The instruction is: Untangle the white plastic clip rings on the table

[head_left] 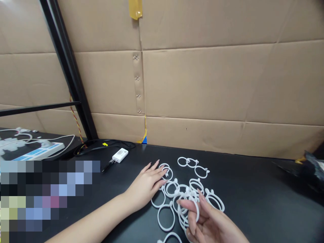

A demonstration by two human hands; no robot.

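My left hand (pixel 145 185) lies palm down on the dark tabletop with its fingers spread. Its fingertips touch a couple of overlapping thin white rings (pixel 171 172). In my right hand (pixel 211 221), palm turned up, a white ring (pixel 198 210) is gripped between thumb and fingers. Beneath and beside that hand lies a loose pile of similar white rings (pixel 172 189), each with a small knob or loop on its rim. Several overlap, so their edges are partly hidden. One ring (pixel 166 230) lies nearer to me, with another cut off by the bottom edge.
Three white rings (pixel 201 172) lie beyond the pile. A white charger (pixel 120 155) and black cable (pixel 101 145) are at the back left, near a power strip (pixel 42 151). Cardboard (pixel 202 94) walls the back; a black plastic bag (pixel 307 172) sits far right. The lower left is pixelated.
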